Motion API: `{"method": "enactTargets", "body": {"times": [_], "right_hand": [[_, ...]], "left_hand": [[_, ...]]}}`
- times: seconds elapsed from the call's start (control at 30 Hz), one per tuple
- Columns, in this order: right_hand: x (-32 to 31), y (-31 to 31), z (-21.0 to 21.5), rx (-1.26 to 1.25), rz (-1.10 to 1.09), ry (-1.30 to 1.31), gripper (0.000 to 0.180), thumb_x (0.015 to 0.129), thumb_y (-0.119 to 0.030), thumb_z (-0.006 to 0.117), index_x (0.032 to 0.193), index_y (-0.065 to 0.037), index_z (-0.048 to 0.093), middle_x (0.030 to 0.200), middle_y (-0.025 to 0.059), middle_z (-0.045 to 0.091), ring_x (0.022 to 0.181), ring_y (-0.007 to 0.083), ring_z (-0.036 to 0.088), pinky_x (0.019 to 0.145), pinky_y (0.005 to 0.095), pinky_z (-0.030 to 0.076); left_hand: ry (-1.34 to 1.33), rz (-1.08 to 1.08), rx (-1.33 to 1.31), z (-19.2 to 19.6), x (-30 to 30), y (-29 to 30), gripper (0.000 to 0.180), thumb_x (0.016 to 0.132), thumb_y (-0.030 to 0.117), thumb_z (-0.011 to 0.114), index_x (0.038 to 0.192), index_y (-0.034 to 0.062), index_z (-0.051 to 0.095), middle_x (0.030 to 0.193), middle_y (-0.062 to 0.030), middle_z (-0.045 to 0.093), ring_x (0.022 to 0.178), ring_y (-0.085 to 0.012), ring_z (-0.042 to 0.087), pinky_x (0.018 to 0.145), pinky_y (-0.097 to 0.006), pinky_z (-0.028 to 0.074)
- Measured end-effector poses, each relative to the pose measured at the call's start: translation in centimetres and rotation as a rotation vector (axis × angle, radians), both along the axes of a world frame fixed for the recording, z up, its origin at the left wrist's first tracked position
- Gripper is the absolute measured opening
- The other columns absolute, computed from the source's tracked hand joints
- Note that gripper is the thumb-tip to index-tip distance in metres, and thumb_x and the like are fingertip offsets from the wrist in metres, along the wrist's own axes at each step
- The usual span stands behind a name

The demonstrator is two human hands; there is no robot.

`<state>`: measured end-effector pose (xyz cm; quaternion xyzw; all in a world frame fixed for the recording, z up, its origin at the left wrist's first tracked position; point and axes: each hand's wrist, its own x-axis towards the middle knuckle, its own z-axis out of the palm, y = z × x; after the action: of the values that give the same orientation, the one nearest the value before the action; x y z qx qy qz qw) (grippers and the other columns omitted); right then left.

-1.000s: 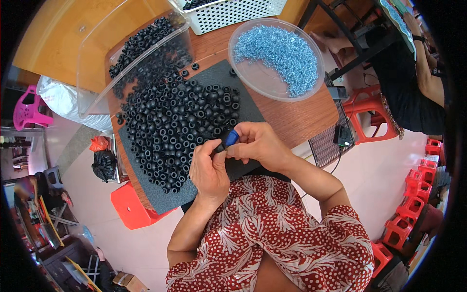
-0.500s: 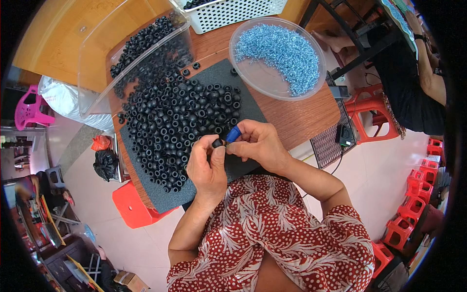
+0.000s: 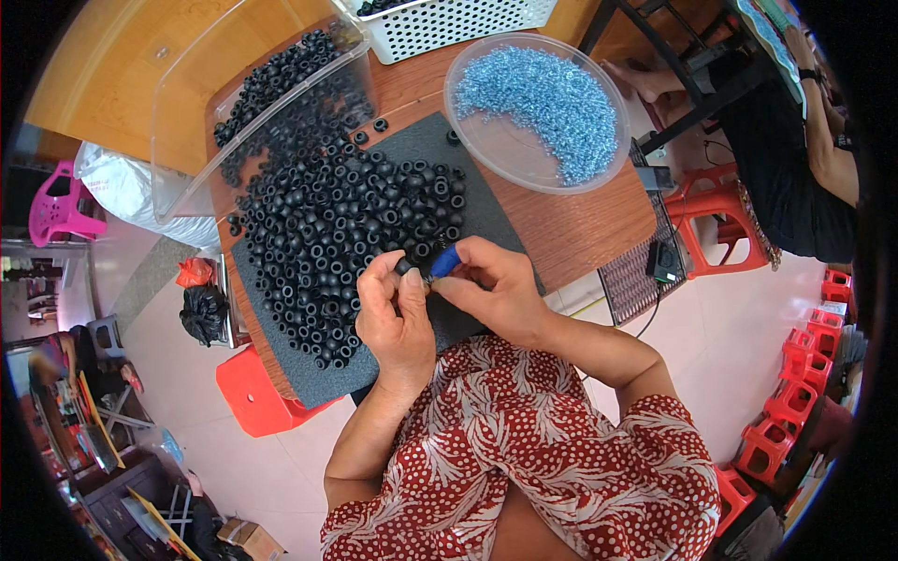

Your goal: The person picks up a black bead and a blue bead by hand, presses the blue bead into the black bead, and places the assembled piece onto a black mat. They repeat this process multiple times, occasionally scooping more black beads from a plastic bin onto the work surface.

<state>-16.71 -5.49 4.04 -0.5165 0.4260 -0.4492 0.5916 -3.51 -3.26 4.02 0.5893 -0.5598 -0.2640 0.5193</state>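
My left hand [image 3: 398, 316] has its thumb and fingers closed on a small black ring-shaped piece [image 3: 403, 266]. Right beside it, my right hand [image 3: 502, 292] pinches at the same spot; what lies between its fingertips is too small to make out. A blue cover [image 3: 445, 262] wraps the tip of the right index finger. Both hands hover over the near right side of a heap of black ring-shaped pieces [image 3: 318, 234], spread on a dark grey mat [image 3: 482, 210]. Small light-blue translucent bits [image 3: 552, 98] fill part of a round clear lid-like tray [image 3: 496, 159] at the far right.
A clear plastic bin [image 3: 178, 178] lies tipped at the far left, black pieces spilling out. Behind stands a white perforated basket [image 3: 449, 28]. The wooden table [image 3: 599, 224] has a red stool [image 3: 253, 397] at its left. Another person's arm [image 3: 828, 154] shows at far right.
My right hand has shifted slightly right, its wrist a little lower. The left fingers have turned the black piece slightly and moved it leftward.
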Motion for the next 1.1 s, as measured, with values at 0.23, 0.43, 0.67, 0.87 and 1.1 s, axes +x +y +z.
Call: {"method": "enactTargets", "body": {"times": [0.23,0.43,0.67,0.87,1.1], "right_hand": [[-0.3,-0.8,0.3,0.109,0.03,-0.137,0.01,0.082,-0.006,0.064,0.085,-0.001,0.056,0.076,-0.0012,0.056,0.07,0.0025,0.052,0.06,0.0199,0.044],[-0.7,-1.1,0.4,0.08,0.015,-0.076,0.011,0.081,-0.004,0.065,0.087,-0.001,0.056,0.077,-0.0014,0.057,0.07,0.002,0.053,0.06,0.0177,0.043],[-1.0,-1.3,0.1,0.157,-0.016,-0.115,0.013,0.079,-0.001,0.067,0.09,-0.002,0.059,0.081,-0.0016,0.059,0.071,0.0024,0.053,0.062,0.0167,0.043],[-1.2,-1.5,0.7,0.202,-0.008,-0.084,0.015,0.078,-0.005,0.069,0.089,-0.001,0.06,0.077,-0.0003,0.06,0.064,0.0035,0.053,0.054,0.0173,0.042],[-1.0,-1.3,0.8,0.187,0.029,-0.078,0.014,0.079,-0.005,0.068,0.09,-0.001,0.06,0.08,-0.0001,0.06,0.067,0.0037,0.054,0.06,0.0179,0.045]], "left_hand": [[-0.184,0.002,-0.082,-0.3,-0.1,0.2,0.019,0.09,0.006,0.056,0.108,-0.0012,0.053,0.072,-0.0068,0.06,0.06,-0.0095,0.056,0.056,-0.022,0.045],[0.23,-0.026,0.06,0.3,0.3,-0.5,0.018,0.089,0.008,0.057,0.105,-0.0018,0.055,0.076,-0.0058,0.062,0.061,-0.0085,0.055,0.055,-0.021,0.046],[0.789,-0.085,0.292,1.6,1.7,-1.2,0.013,0.084,0.004,0.06,0.096,-0.0024,0.061,0.076,-0.0075,0.063,0.057,-0.0087,0.054,0.051,-0.021,0.044],[0.372,-0.144,0.324,1.3,1.7,-0.1,0.013,0.079,0.003,0.069,0.089,-0.0019,0.063,0.069,-0.0003,0.058,0.054,-0.0071,0.047,0.048,-0.021,0.038],[-0.276,-0.297,-0.095,1.6,1.7,-1.2,0.009,0.077,-0.001,0.066,0.084,-0.0013,0.06,0.064,-0.0069,0.052,0.055,-0.0171,0.05,0.05,-0.029,0.039]]}}
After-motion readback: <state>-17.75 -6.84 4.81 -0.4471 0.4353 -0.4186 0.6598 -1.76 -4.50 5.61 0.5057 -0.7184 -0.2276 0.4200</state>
